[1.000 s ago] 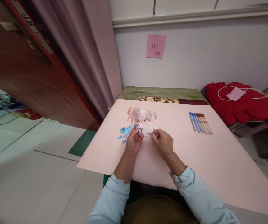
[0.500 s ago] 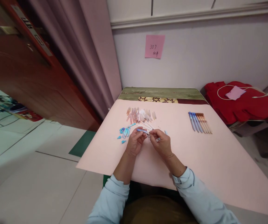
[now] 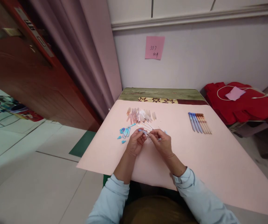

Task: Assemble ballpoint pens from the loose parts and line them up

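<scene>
My left hand (image 3: 136, 143) is closed, pinching a light blue pen barrel (image 3: 142, 131) between thumb and fingers. At the barrel's right end, the thumb and fingers of my right hand (image 3: 162, 143) press together; whatever small part they grip is hidden. Just beyond the hands lie several thin white pen refills (image 3: 147, 125). Left of my left hand are several light blue barrel pieces (image 3: 126, 133) and small blue caps (image 3: 119, 137). Farther back, brownish and clear pen parts (image 3: 134, 115) lie in a row. A blue piece (image 3: 165, 132) shows behind my right hand.
On the table's right side, several blue and brown pens (image 3: 199, 123) lie side by side. The pale pink table cover (image 3: 206, 165) reaches to the front. Red cloth (image 3: 245, 107) with a white cable sits beyond the right edge. A pink note (image 3: 155, 47) is on the wall.
My right fingers have shifted slightly left, closer to my left hand, and less of the blue barrel shows. The parts on the table have not moved.
</scene>
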Available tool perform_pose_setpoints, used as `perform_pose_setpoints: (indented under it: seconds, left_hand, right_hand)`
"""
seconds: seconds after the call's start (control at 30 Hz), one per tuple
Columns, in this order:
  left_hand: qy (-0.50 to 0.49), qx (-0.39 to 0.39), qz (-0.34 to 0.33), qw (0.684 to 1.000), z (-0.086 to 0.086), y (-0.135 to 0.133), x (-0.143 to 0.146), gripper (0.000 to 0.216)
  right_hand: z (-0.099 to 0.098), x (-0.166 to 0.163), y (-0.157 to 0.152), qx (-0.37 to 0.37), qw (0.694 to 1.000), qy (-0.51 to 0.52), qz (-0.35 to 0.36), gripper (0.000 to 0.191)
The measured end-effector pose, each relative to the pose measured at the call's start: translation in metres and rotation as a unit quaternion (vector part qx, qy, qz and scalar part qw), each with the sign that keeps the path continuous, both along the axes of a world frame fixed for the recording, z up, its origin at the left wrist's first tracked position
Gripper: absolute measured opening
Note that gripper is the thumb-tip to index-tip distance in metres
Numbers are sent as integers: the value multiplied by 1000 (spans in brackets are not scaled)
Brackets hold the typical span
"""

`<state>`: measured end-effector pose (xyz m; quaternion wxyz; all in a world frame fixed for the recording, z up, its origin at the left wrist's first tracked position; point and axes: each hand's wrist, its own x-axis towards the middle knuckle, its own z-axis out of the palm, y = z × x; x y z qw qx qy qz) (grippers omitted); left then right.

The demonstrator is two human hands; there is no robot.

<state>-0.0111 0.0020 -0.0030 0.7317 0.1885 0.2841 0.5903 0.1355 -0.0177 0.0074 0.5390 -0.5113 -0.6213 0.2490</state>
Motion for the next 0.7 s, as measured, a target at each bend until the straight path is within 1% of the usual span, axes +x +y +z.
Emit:
perform_pose_setpoints:
  seconds: [0.07,0.13,0.2,0.27,0.4,0.57,0.7]
  left_hand:
    - [-53,-23,48,997,0,2,-3,12]
    - [-90,-38,92,991,2,4,-5,10]
    - [-103,-46,106,988,3,4,-5,10]
    - [-104,-47,105,988,3,4,-5,10]
    - [-93,-37,95,990,2,4,-4,9]
    - [-82,-32,89,992,1,5,-4,9]
    - [-79,-29,81,993,1,5,-4,10]
  right_hand:
    - [-1,4,2,-3,999,-9,-33,25]
    - [-2,10,5,-21,996,-42,-72,25]
    - [-3,14,7,-45,988,-107,-102,24]
    - [-4,16,7,-59,976,-181,-109,20]
    - [-10,12,5,-50,953,-286,-87,20]
    - [-18,4,7,-52,924,-371,-79,24]
    - [-17,0,11,-63,906,-411,-79,23]
